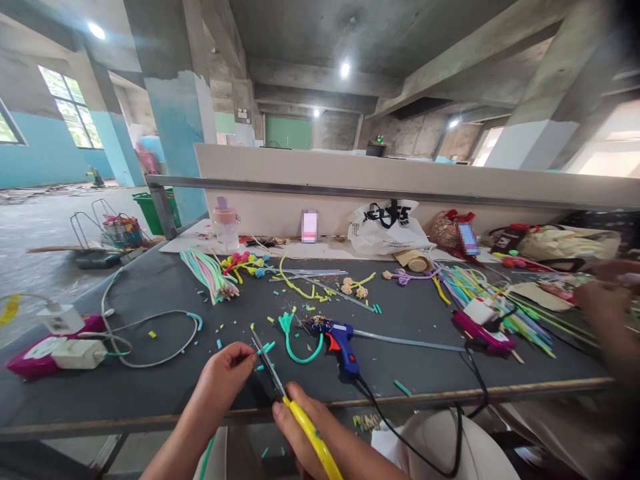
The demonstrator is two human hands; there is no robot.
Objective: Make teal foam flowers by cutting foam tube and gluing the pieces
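Two hands at the bench (pixel 125 393): right hand (pixel 300 427) grips yellow-handled scissors (pixel 287 400), left hand (pixel 225 377) fingers pinch a teal strip (pixel 265 348) at the blades. Blue glue gun (pixel 340 340) just beyond; white bag's (pixel 387 227) black lettering unreadable.

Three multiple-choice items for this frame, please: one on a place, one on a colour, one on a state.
1. Where does the glue gun lie?
A. on the table, right of the scissors
B. on the floor
C. in the white bag

2. What colour are the scissors' handles?
A. red
B. yellow
C. black

3. What is the right hand doing?
A. resting flat
B. holding the scissors
C. holding a phone

A: it lies on the dark table, right of the blades. B: a yellow handle shows in the hand. B: the fingers wrap the handle.
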